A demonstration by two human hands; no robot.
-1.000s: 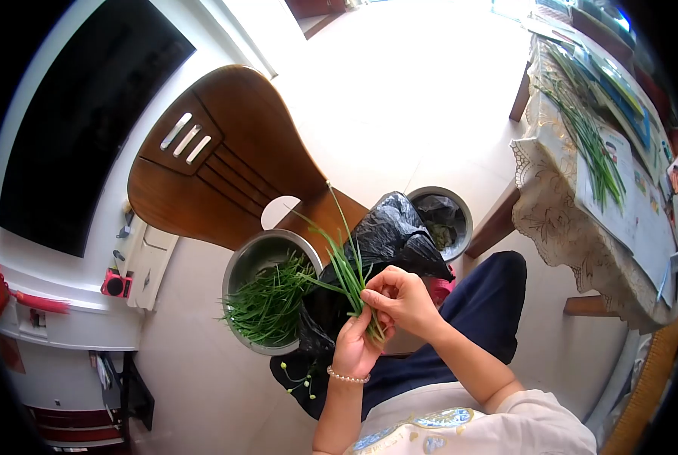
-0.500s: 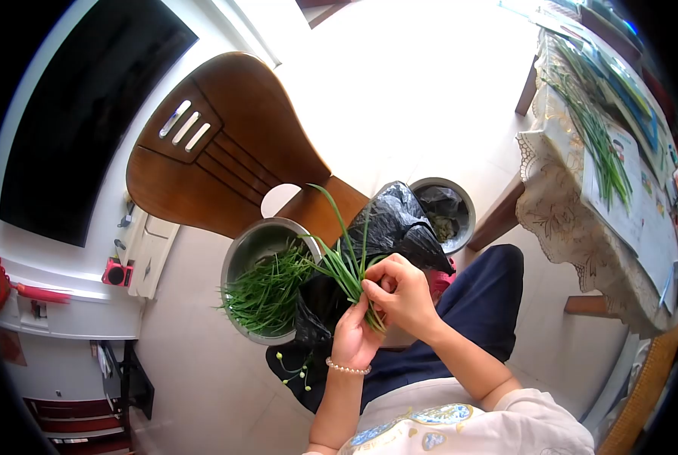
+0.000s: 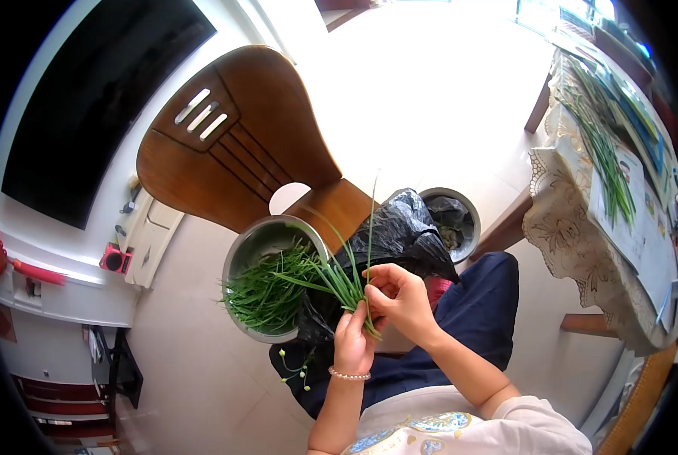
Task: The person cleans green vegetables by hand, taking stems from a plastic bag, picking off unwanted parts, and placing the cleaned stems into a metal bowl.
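Note:
My left hand (image 3: 354,343), with a beaded bracelet at the wrist, is closed round the lower ends of a bunch of green stalks (image 3: 344,283). Close on its right, my right hand (image 3: 401,298) pinches a single thin stalk (image 3: 371,227) that stands upright beside the bunch. A metal bowl (image 3: 236,254) to the left holds a heap of cut green stalks (image 3: 269,297). Behind my hands lies a black plastic bag (image 3: 403,227), partly on the chair seat. A few stems with pale buds (image 3: 302,371) rest on my dark trousers.
A wooden chair (image 3: 240,129) stands ahead. Beyond my right knee is a round bin (image 3: 471,220) lined with dark plastic. The cloth-covered table (image 3: 555,220) at right bears papers and more green stalks (image 3: 608,163). A large black screen (image 3: 104,106) is at left.
The thin stalk in my right hand now stands apart from the bunch. My right hand has shifted slightly away from my left. The whole view has shifted a little.

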